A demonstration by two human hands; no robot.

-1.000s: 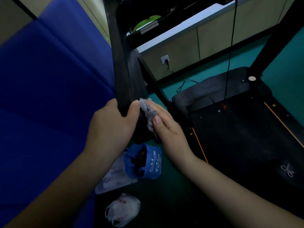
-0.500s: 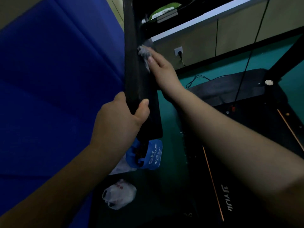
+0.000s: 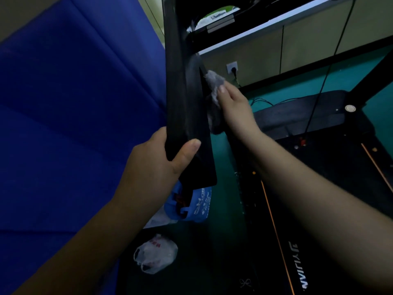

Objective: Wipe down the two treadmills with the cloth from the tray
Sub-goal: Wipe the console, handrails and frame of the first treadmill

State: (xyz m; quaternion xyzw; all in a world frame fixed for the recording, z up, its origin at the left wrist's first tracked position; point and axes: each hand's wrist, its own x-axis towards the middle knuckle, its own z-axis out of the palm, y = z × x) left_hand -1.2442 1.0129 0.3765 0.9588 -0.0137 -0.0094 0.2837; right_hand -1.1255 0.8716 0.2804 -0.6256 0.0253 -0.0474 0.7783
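The crumpled grey cloth (image 3: 213,80) looks soft and light, so your right hand (image 3: 236,105) presses it with flat fingers onto the rigid black treadmill upright (image 3: 180,92) that your left hand (image 3: 157,162) grasps.

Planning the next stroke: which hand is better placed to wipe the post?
Right. The right hand presses the cloth on the post; the left hand grips the post lower down, steadying it.

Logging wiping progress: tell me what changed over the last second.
The right hand, pressing the cloth, slid up the treadmill post from beside the left hand to well above it. The left hand grips the post lower down as before; the blue bag and white bag stay on the floor.
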